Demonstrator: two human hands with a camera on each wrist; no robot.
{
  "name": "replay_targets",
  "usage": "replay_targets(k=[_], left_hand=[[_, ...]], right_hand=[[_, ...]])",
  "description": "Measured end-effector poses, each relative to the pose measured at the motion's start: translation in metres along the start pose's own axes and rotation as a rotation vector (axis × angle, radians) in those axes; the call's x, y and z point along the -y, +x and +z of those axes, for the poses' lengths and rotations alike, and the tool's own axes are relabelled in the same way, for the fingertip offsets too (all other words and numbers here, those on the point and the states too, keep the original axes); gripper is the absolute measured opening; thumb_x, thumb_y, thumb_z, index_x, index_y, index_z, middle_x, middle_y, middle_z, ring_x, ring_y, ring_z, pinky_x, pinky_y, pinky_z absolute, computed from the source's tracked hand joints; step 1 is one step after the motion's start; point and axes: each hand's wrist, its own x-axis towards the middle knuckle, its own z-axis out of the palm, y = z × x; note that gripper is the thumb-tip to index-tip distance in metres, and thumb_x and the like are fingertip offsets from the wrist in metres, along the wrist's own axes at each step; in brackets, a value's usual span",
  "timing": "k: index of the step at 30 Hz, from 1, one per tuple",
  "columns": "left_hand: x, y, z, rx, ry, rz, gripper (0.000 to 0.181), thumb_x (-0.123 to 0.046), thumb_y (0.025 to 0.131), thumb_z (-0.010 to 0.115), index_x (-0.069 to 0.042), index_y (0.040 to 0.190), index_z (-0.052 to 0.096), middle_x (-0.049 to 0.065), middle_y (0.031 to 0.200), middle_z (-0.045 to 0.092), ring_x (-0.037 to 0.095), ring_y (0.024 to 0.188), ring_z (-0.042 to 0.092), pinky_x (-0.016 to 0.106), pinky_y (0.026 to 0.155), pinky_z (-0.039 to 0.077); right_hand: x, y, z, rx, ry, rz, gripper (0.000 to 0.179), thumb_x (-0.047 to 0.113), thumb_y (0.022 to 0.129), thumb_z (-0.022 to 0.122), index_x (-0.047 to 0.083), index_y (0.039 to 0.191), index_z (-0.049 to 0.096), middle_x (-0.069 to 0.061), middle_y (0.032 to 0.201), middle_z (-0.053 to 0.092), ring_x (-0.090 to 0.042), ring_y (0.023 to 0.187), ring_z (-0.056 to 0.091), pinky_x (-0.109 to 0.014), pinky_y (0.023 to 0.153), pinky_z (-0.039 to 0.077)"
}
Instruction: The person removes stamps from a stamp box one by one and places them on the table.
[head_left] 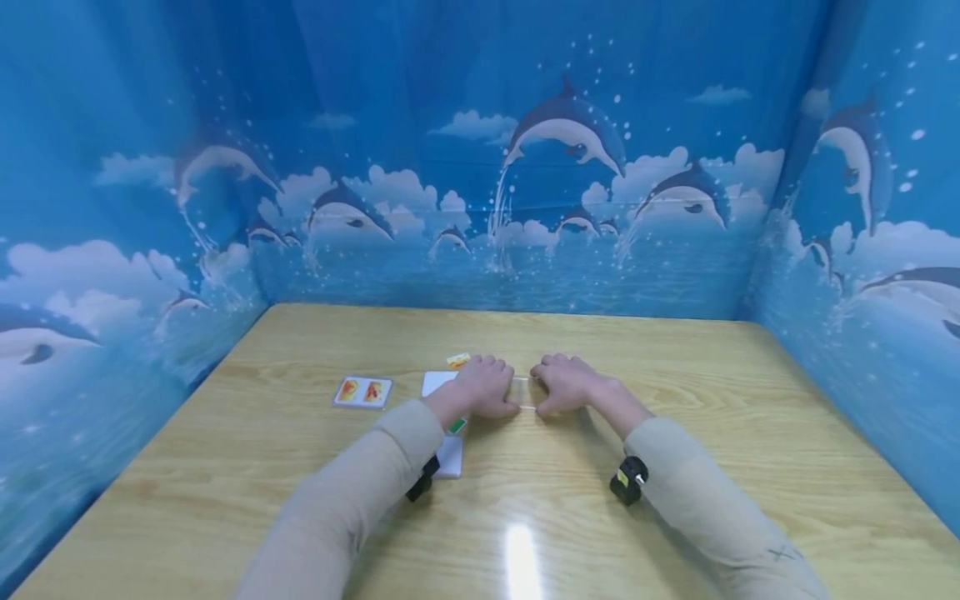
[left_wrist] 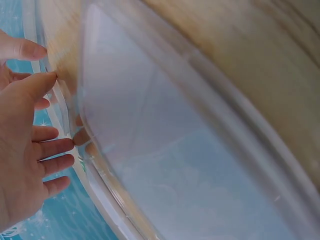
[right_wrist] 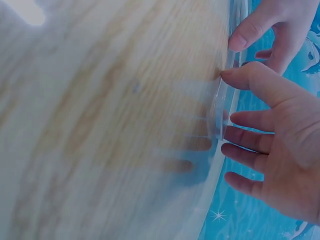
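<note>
Mid-frame, our half-curled left hand (head_left: 487, 388) and right hand (head_left: 567, 385) pinch the clear case (head_left: 524, 394). Probably light, stiff, slippery — take its edges.

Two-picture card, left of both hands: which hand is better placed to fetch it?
Left, probably: the left hand is nearer the card, while the right hand would reach across the left. Both hold the clear piece.

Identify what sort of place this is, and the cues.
Probably a staged recording booth: a dolphin-print backdrop runs behind and along both sides of a wood-grain table, and a black device, likely a camera, is worn at each wrist.
</note>
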Motion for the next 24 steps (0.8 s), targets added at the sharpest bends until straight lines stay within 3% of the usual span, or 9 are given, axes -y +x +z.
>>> replay_targets(k=[10, 17, 24], left_hand=[[0.004, -0.003, 0.000, -0.019, -0.005, 0.037, 0.068, -0.058, 0.085, 0.052, -0.006, 0.128, 0.049, 0.008, 0.119, 0.054, 0.023, 0.111, 0.048, 0.040, 0.100, 0.034], [0.013, -0.007, -0.004, -0.138, 0.016, -0.001, 0.065, -0.058, 0.079, 0.058, -0.007, 0.118, 0.052, 0.007, 0.109, 0.052, 0.022, 0.103, 0.047, 0.041, 0.095, 0.036], [0.018, -0.010, -0.005, -0.196, 0.061, -0.055, 0.067, -0.059, 0.076, 0.062, -0.008, 0.119, 0.052, 0.005, 0.109, 0.051, 0.021, 0.104, 0.047, 0.041, 0.095, 0.037]], right_hand=[[-0.001, 0.001, 0.001, -0.056, 0.006, -0.066, 0.072, 0.033, 0.069, 0.073, -0.002, 0.128, 0.050, -0.014, 0.116, 0.054, -0.027, 0.097, 0.054, -0.042, 0.086, 0.045], [-0.001, 0.005, -0.002, -0.219, -0.062, -0.128, 0.066, 0.029, 0.070, 0.074, -0.001, 0.124, 0.053, -0.013, 0.113, 0.053, -0.026, 0.095, 0.053, -0.039, 0.078, 0.048], [0.007, 0.010, -0.004, -0.263, -0.073, -0.051, 0.068, 0.034, 0.069, 0.076, 0.000, 0.123, 0.053, -0.013, 0.111, 0.050, -0.028, 0.101, 0.047, -0.044, 0.080, 0.044]])
